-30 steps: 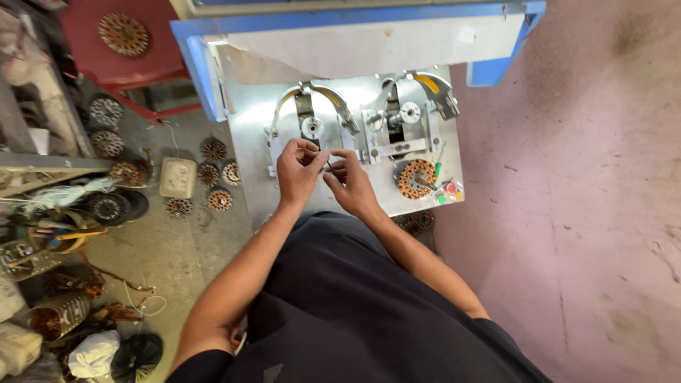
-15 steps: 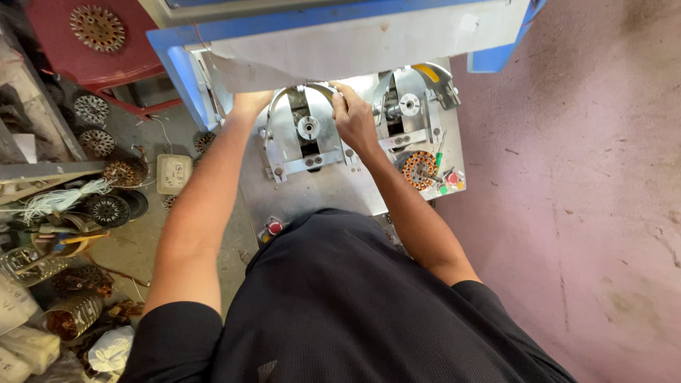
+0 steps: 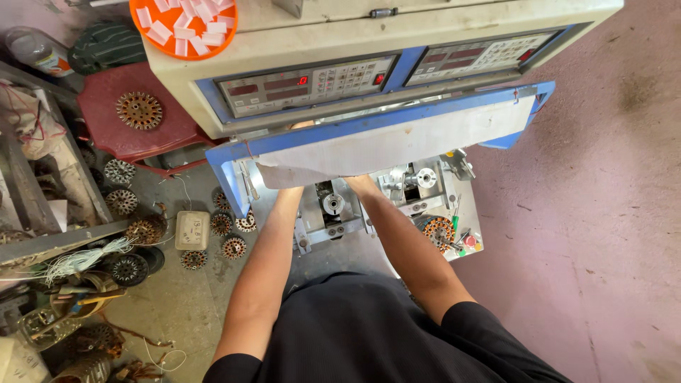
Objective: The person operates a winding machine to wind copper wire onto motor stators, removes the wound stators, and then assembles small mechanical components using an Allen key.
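Left hand: hidden under the grey flap of the winding machine; grip cannot be told.
Right hand: likewise hidden under the flap, state unclear.
Metal spindle fixture: on the surface, between both forearms.
Wound stator: right of the fixture.

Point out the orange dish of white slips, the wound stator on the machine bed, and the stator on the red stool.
Orange dish [image 3: 142,32], head view: bare orange rim at left.
Wound stator [image 3: 435,229], head view: copper windings.
Stator on red stool [image 3: 139,110], head view: toothed face.
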